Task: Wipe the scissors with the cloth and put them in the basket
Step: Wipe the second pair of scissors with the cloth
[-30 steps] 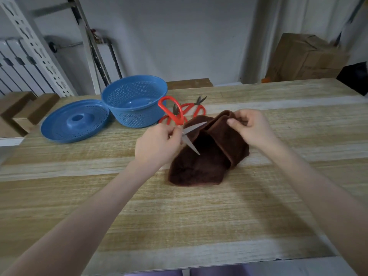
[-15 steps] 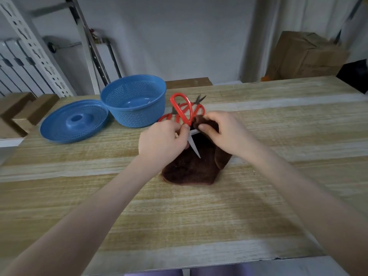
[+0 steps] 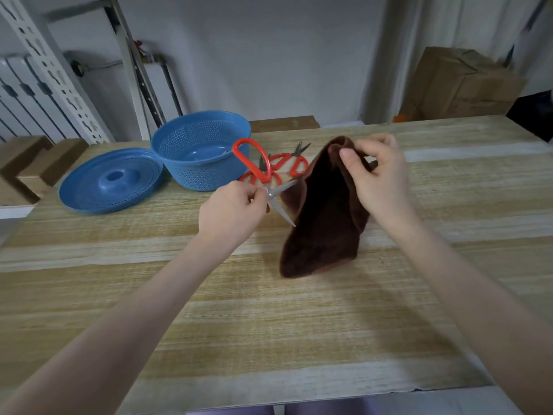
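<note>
Head view looks down on a pale wood-grain table [image 3: 299, 324] crossed by lighter bands. At its far left stands the blue perforated basket [image 3: 203, 175], with a blue lid [image 3: 110, 181] just left of it and other scissors [image 3: 299, 164] lying just right of it. Right of the basket and nearer, the left hand [image 3: 230, 211] pinches the red-handled scissors [image 3: 254, 163] near the pivot (blades spread, meeting the cloth's edge). The right hand [image 3: 377, 178] pinches the top fold of the brown cloth [image 3: 323, 220], whose lower edge rests on the table. Behind the basket are a grey wall [image 3: 269, 55], a radiator [image 3: 27, 94] and a perforated metal upright [image 3: 51, 64]; a cardboard box [image 3: 460, 85] stands far right of it.
</note>
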`<state>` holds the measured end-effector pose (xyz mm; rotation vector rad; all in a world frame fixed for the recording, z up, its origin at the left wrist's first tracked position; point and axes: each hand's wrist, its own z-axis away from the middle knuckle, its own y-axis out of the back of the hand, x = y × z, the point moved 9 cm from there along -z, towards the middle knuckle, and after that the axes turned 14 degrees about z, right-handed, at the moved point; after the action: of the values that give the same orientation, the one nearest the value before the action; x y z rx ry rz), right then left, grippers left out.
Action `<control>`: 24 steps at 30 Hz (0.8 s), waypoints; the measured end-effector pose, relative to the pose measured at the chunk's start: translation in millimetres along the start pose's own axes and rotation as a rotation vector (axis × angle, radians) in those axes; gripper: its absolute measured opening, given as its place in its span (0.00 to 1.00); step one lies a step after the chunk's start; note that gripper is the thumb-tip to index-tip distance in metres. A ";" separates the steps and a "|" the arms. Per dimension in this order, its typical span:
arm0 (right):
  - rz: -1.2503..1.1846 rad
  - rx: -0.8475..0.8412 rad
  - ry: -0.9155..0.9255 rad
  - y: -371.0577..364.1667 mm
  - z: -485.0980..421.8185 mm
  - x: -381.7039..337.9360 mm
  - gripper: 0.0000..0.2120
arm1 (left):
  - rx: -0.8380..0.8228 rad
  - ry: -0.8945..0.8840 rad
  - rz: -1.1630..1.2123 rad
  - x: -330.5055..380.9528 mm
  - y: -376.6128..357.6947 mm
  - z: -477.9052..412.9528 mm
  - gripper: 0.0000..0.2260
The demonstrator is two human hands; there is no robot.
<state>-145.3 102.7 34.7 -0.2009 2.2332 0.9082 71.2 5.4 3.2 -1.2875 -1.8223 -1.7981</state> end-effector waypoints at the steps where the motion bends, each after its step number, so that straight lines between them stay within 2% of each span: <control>1: 0.008 0.054 0.051 4.1 5.1 -10.9 0.05 | -0.003 0.009 0.023 -0.5 -2.1 0.0 0.20; 3: 0.009 0.082 0.186 3.5 17.1 -33.2 0.03 | -0.014 0.041 0.120 -3.7 -5.1 -2.1 0.20; 6: 0.092 0.018 0.353 -18.8 36.5 -57.9 0.04 | -0.004 0.062 0.259 -2.1 -6.0 -3.7 0.18; 12: 0.344 -0.023 0.490 -61.5 56.4 -70.6 0.16 | -0.016 -0.080 0.199 20.4 -8.3 1.3 0.15; 15: 0.308 -0.007 0.552 -58.2 55.5 -71.6 0.11 | -0.013 -0.075 0.222 14.7 -8.1 1.4 0.12; 18: 0.267 -0.101 0.640 -62.2 54.1 -63.9 0.06 | -0.024 -0.044 0.248 6.0 -10.1 1.9 0.11; 20: 0.223 -0.157 0.630 -59.7 50.4 -57.3 0.05 | -0.035 -0.017 0.250 2.2 -9.5 0.0 0.10; 21: 0.172 -0.143 0.566 -53.0 44.5 -54.3 0.04 | -0.047 -0.004 0.232 1.8 -9.8 -1.9 0.10; 24: 0.095 0.005 0.424 -33.1 28.4 -57.9 0.06 | -0.068 -0.013 0.194 8.5 -13.4 -7.7 0.11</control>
<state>-74.1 90.3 40.6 -0.3114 2.6535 0.9819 53.6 3.9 2.0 -1.4492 -1.5936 -1.7631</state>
